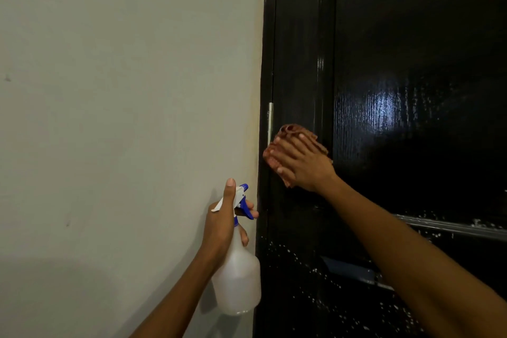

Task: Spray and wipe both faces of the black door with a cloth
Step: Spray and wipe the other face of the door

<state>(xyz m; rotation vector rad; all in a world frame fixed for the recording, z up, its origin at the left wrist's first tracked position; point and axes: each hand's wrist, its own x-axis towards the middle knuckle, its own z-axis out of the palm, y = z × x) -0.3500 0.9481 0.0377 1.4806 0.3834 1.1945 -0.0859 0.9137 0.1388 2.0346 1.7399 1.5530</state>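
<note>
The glossy black door fills the right half of the view, wet with streaks and white droplets. My right hand presses a folded brown cloth flat against the door's left stile, beside the hinge, fingers straight. My left hand grips the neck of a translucent white spray bottle with a blue and white trigger head, held upright in front of the wall just left of the door frame. A finger lies by the blue trigger.
A pale painted wall takes up the left half. A silver hinge sits on the black frame edge. A raised moulding crosses the door at lower right, with droplets below it.
</note>
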